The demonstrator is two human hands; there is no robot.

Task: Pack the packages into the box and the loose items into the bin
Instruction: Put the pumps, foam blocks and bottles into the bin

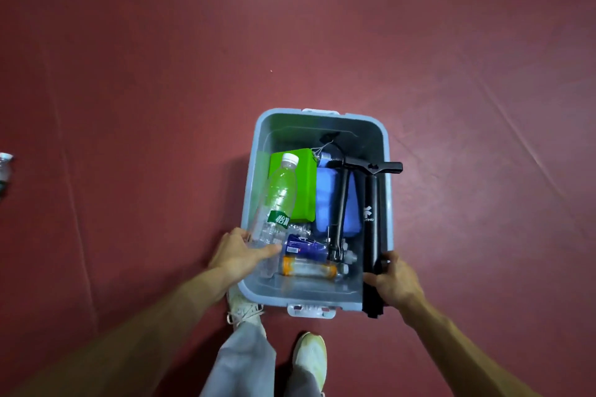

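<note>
Fingers (265, 251) of the left hand (237, 253) wrap the base of a clear plastic bottle with white cap and green label (279, 196). It is held slanted over the near-left corner of the grey-blue plastic bin (361, 118), likely so it can be laid on the load. Label: white Chinese characters, partly legible.

Those of the right hand (395, 280) clamp the near end of a long black tube pump (371, 219). It lies along the right rim with its T-handle far, probably too long to lie flat. White logo, lettering ending "TING".

Bin, near end: a blue-labelled bottle (306, 248) and an orange-labelled bottle (306, 269) lie flat. Farther: blue pouch (324, 200), green block (304, 184). The bin stands on the red floor (161, 74).
</note>
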